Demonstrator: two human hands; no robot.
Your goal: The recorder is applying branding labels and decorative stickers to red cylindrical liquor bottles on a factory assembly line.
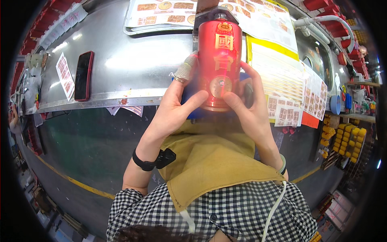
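red bottle [220, 60] held between both hands [174, 112]

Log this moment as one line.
left hand: holding red bottle | right hand: holding red bottle | phone: lying on metal table | printed sheets: right of bottle

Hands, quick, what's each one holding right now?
Left hand: holding the red bottle at its left side, thumb in front.
Right hand: holding the same bottle at its right side.

Glare on steel bench [133, 82]; edges dark, bowed.
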